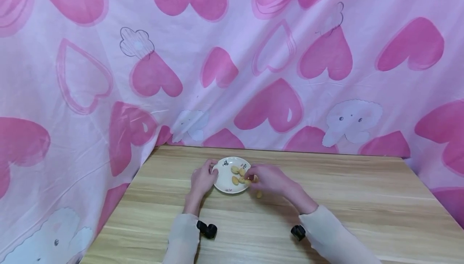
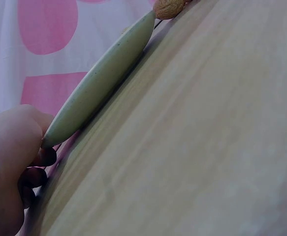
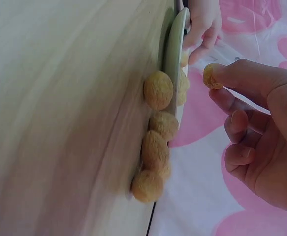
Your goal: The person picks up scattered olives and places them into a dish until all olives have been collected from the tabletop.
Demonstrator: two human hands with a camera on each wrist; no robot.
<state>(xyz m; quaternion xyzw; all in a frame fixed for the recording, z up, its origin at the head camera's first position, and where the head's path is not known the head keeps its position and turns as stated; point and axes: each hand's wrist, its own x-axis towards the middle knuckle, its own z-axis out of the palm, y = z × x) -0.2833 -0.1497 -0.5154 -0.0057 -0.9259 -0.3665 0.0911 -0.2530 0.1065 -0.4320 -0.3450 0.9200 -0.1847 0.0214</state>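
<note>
My left hand (image 1: pixel 203 179) grips the left rim of a small white plate (image 1: pixel 222 177), its thumb on the edge and the other fingers under it, as the left wrist view shows. Several tan, wrinkled walnuts (image 1: pixel 235 170) lie on the plate's right half. Over the plate's right edge, my right hand (image 1: pixel 271 179) pinches one walnut (image 3: pixel 212 76) between thumb and index finger, the other fingers loosely curled. More walnuts (image 3: pixel 148 186) lie on the table beside the plate in the right wrist view; in the head view the right hand mostly hides them.
The plate stands on a wood-grain table (image 1: pixel 348 199). Behind and to the sides hangs a pink cloth (image 1: pixel 232 107) with hearts. Small black devices (image 1: pixel 207 230) sit at both wrists. One walnut (image 1: pixel 259 194) lies just below the right hand.
</note>
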